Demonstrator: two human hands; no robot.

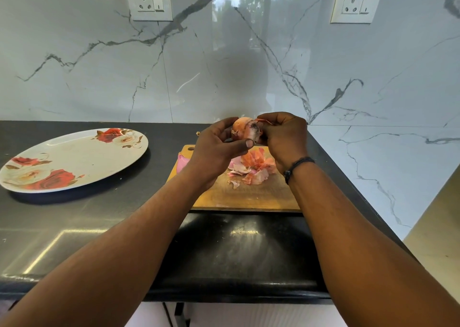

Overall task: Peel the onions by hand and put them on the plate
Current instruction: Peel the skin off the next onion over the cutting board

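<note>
Left hand (219,150) round onion (242,130), no legible writing anywhere.

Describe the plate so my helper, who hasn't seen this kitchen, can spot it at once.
On the black counter, look left of the wooden cutting board with the onion skins. The plate is wide and white, the only thing printed with red roses.

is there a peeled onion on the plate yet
No, the flowered plate holds no onion; the only onion plainly in view is held in both hands above the cutting board.
</note>
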